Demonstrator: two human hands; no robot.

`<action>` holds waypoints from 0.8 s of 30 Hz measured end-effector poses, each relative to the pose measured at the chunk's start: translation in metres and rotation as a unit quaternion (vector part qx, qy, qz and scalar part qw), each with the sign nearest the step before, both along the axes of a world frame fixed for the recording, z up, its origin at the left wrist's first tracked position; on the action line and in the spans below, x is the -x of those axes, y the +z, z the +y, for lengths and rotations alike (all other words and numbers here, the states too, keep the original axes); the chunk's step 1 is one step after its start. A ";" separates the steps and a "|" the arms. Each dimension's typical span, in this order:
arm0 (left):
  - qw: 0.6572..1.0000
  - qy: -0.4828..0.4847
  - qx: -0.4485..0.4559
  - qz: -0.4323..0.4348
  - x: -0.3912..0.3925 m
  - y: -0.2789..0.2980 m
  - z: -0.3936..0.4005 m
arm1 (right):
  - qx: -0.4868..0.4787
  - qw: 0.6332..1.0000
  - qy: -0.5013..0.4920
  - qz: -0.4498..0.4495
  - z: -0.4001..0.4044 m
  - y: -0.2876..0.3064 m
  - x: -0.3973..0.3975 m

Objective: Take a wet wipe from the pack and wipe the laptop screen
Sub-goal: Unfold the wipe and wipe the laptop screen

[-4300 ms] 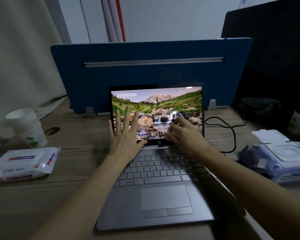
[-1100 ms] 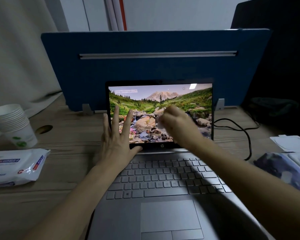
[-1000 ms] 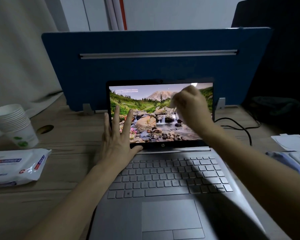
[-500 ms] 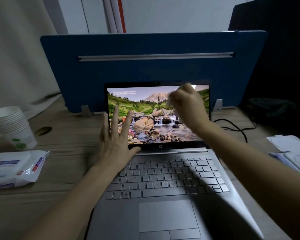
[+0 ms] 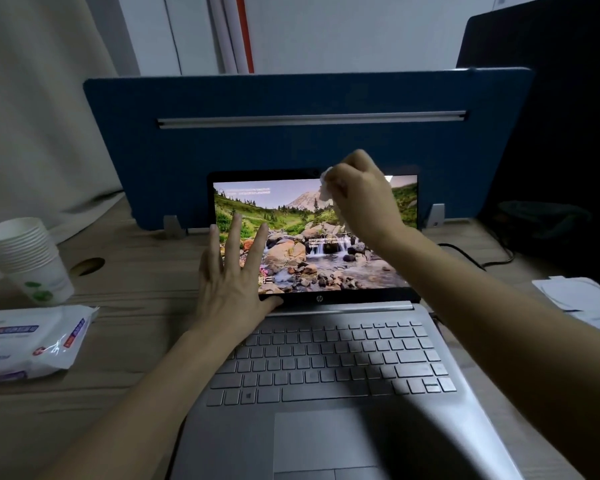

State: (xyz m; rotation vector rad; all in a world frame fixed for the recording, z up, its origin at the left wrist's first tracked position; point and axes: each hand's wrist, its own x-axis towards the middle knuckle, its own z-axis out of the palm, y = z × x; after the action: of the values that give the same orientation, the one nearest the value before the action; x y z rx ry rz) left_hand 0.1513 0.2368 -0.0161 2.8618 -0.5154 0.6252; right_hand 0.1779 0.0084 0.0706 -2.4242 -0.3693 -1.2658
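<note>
An open silver laptop (image 5: 329,368) stands in the middle of the wooden desk, its screen (image 5: 305,251) lit with a mountain landscape. My right hand (image 5: 361,195) grips a crumpled white wet wipe (image 5: 326,187) and holds it against the top of the screen, right of centre. My left hand (image 5: 231,275) rests flat with straight, spread fingers on the screen's lower left corner, thumb on the bottom bezel. A wet wipe pack with its lid flipped open (image 5: 582,299) shows at the right edge, mostly cut off.
A second white wipe pack (image 5: 28,341) lies at the left, with a stack of paper cups (image 5: 25,258) behind it. A blue desk divider (image 5: 291,140) stands right behind the laptop. A black cable (image 5: 471,258) runs at the right. A cable hole (image 5: 88,265) is left.
My right hand has carried the wipe from the screen's lower middle up to its top edge, right of centre. My left hand has stayed on the lower left corner.
</note>
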 end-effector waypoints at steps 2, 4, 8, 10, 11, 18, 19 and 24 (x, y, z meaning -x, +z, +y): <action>1.000 0.001 -0.002 0.004 0.000 0.001 -0.002 | 0.048 0.998 0.021 0.025 0.011 -0.003 0.001; 1.000 0.000 0.001 0.004 0.002 0.001 -0.005 | 0.128 0.988 0.055 0.058 0.024 -0.016 0.009; 1.000 -0.001 -0.005 0.005 0.004 0.002 -0.011 | 0.132 0.987 0.061 0.064 0.012 -0.023 0.015; 1.000 -0.004 -0.005 0.008 0.004 0.002 -0.012 | 0.034 0.999 0.017 0.027 -0.007 -0.012 0.011; 1.000 -0.004 -0.007 0.008 0.004 0.002 -0.012 | -0.011 1.000 -0.004 0.012 -0.016 -0.006 0.009; 1.000 0.002 -0.016 -0.002 0.002 0.001 -0.013 | 0.023 0.999 0.031 0.037 -0.005 -0.027 0.019; 1.000 0.000 -0.016 -0.003 0.003 0.002 -0.014 | 0.055 0.996 0.048 0.049 -0.001 -0.034 0.024; 1.000 -0.006 -0.017 0.004 0.001 0.003 -0.016 | 0.038 0.998 0.029 0.041 -0.018 -0.027 0.023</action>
State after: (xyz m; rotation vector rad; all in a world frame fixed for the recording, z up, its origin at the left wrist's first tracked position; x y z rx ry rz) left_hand 0.1504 0.2207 -0.0127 2.8889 -0.5468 0.6095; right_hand 0.1547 -0.0095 0.0440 -2.4998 -0.4700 -1.1444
